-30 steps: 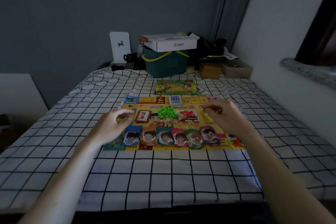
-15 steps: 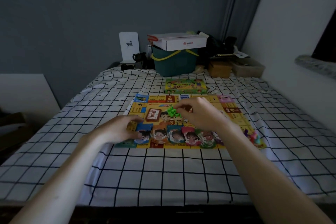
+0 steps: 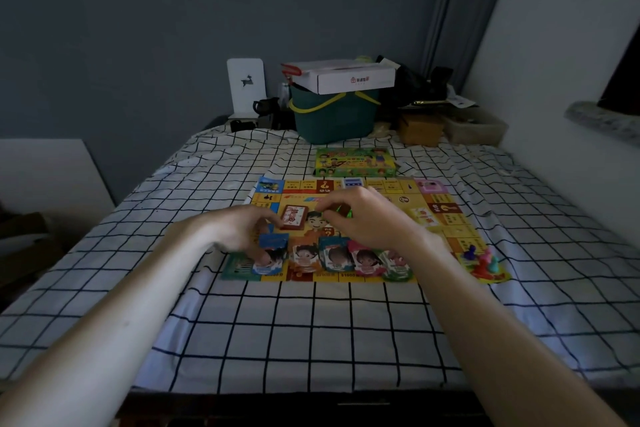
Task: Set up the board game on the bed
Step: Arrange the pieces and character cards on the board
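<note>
Both hands are over the game board (image 3: 446, 239), which lies flat on the checked bed sheet (image 3: 311, 329), its box (image 3: 354, 162) just beyond the far edge at twelve o'clock. The right hand (image 3: 367, 218) hovers at the board's centre, fingers curled down over the green pieces (image 3: 343, 210); it looks like a pinch on them, though most of the heap is hidden under the fingers. The left hand (image 3: 242, 230) sits at about nine o'clock from it, fingertips reaching toward the red card deck (image 3: 294, 217); whether it grips anything I cannot tell. My read: the step is sorting the little green pieces. Best done with a light pinch and a straight lift, because the row of character cards (image 3: 337, 256) sits right under the wrist at six o'clock and a dragging forearm would scatter it. The pawns (image 3: 481, 258) at four o'clock are well apart, safe. The soft bed gives, so press gently.
</note>
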